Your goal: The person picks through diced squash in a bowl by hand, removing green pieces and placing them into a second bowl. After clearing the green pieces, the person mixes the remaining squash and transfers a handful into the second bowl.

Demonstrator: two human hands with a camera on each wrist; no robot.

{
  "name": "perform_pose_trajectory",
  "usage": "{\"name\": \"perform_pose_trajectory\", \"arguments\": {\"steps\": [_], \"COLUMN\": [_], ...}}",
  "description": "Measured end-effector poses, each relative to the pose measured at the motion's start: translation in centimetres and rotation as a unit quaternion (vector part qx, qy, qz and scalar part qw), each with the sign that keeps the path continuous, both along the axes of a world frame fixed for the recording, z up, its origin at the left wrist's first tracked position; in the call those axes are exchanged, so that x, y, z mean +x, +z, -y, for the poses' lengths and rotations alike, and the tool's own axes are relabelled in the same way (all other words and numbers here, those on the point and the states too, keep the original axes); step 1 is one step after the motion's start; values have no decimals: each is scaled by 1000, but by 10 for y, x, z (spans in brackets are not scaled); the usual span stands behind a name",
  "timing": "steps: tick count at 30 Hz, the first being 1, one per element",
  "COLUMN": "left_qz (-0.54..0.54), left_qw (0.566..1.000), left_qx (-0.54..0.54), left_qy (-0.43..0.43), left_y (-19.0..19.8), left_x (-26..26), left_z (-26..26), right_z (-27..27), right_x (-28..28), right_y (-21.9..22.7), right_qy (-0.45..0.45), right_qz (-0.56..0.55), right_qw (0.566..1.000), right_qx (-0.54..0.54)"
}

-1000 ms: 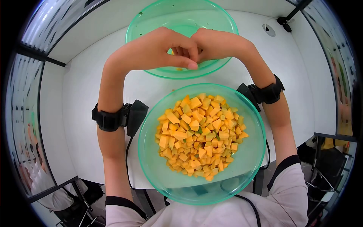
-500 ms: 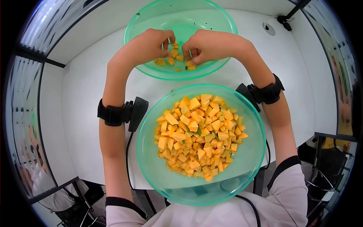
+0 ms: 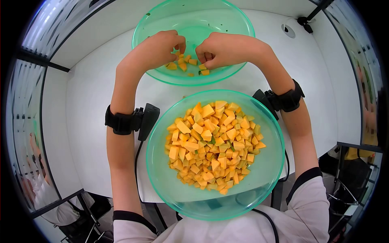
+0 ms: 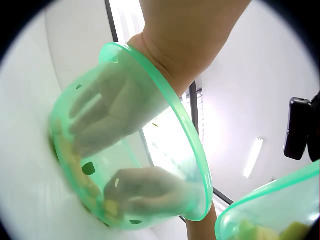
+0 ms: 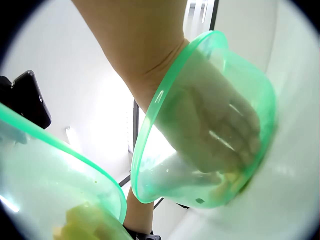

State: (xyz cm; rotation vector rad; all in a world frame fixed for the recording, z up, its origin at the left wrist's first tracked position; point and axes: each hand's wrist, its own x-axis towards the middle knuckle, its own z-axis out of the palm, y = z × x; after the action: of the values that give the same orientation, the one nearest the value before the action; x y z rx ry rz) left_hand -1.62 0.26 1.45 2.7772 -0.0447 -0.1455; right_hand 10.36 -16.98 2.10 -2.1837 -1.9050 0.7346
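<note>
Both hands reach into the far green see-through bowl (image 3: pixel 239 24). My left hand (image 3: pixel 159 49) hangs at its left side with fingers pointing down and apart, close over a few orange pumpkin cubes (image 3: pixel 183 66); the left wrist view shows its fingers through the bowl wall. To the right, my right hand (image 3: pixel 221 49) has its fingers bent down, fingertips right at a pumpkin cube (image 3: pixel 202 67). I cannot tell whether it pinches that cube. Closer to the body, another green bowl (image 3: pixel 162 178) holds a large heap of diced pumpkin (image 3: pixel 214 146).
Dark green bits (image 3: pixel 148 14) stick to the far bowl's wall. Both bowls are on a white table (image 3: pixel 93 121) with upright side panels; the near one overhangs its front edge. Black wrist cameras (image 3: pixel 148 121) with cables sit on both forearms. A cable hole (image 3: pixel 288 32) is at back right.
The hands were together over the far bowl a second ago and have since parted, uncovering the pumpkin cubes there. In the last half second the left fingers shifted slightly left; the right hand hardly moved.
</note>
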Motion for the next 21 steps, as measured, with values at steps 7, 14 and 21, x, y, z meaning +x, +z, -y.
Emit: {"name": "perform_pose_trajectory", "arguments": {"steps": [7,14,21], "left_qz": [-17,-45,-60], "left_qw": [999,998,998], "left_qx": [-31,-21,-17], "left_qy": [6,29,29], "left_y": [0,-1,2], "left_x": [2,4,4], "left_z": [-1,-1,1], "right_z": [0,-1,0], "right_x": [-1,1,1], "right_y": [1,-1,-1], "right_qy": [-2,6,4], "right_qz": [-7,-12,-13], "right_qw": [1000,1000,1000], "right_qx": [-3,-4,9]}}
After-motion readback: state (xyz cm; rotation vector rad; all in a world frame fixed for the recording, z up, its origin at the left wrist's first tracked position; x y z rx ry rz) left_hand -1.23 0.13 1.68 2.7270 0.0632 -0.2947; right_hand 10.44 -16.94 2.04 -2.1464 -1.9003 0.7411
